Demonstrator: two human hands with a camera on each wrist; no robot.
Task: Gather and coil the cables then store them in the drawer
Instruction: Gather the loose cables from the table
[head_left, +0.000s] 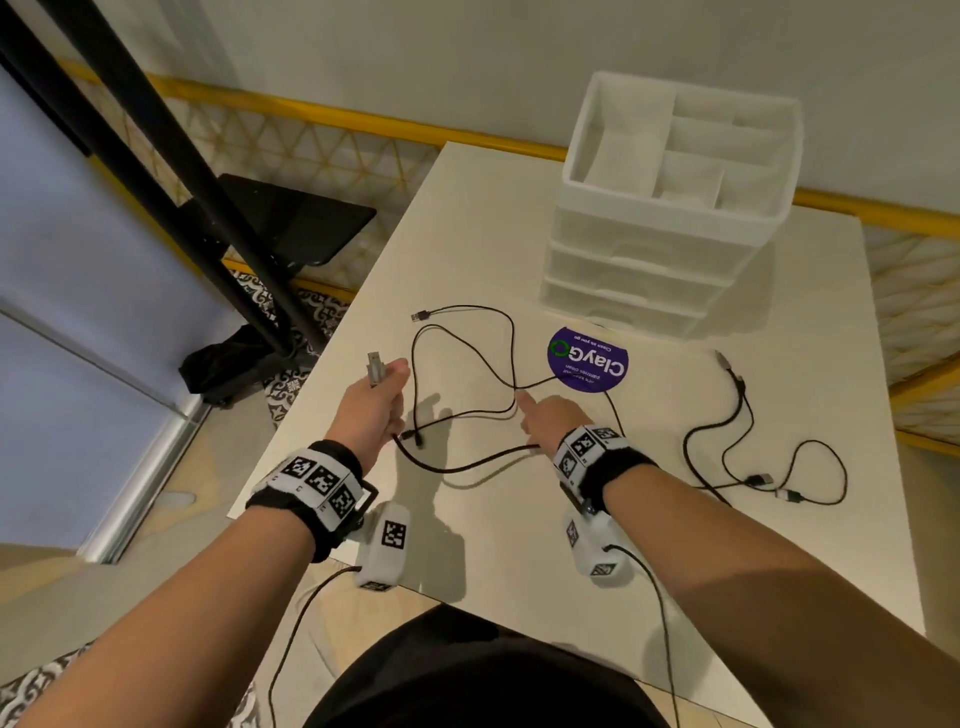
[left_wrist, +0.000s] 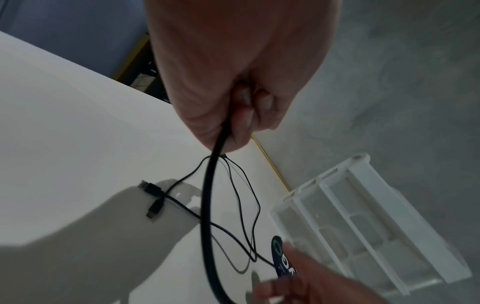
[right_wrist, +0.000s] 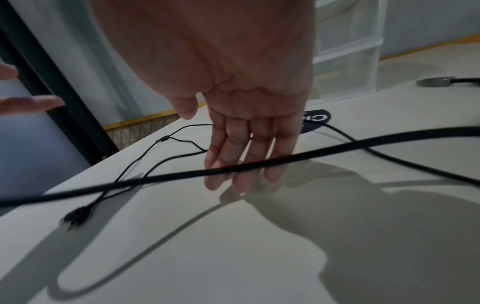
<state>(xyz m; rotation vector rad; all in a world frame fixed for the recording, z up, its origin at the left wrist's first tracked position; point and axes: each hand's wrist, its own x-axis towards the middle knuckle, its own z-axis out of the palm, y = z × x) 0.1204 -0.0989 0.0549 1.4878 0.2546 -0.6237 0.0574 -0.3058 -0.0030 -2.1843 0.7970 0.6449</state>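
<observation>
My left hand (head_left: 376, 397) grips a thick black cable (head_left: 467, 465) just behind its grey plug (head_left: 375, 366), which sticks up out of the fist. In the left wrist view the cable (left_wrist: 207, 205) hangs from the curled fingers (left_wrist: 241, 123). It sags above the table and runs under my right hand (head_left: 540, 415). That hand's fingers (right_wrist: 241, 156) are straight and the cable (right_wrist: 155, 176) crosses beneath them; I cannot tell whether they touch it. A thin black cable (head_left: 511, 332) lies looped on the table between the hands. A third black cable (head_left: 740, 410) lies at the right.
A white drawer unit (head_left: 649, 260) with an open divided top stands at the back of the white table (head_left: 519, 545); its drawers are shut. A purple round sticker (head_left: 587, 358) lies in front of it. Black poles (head_left: 156, 182) stand off the table's left edge.
</observation>
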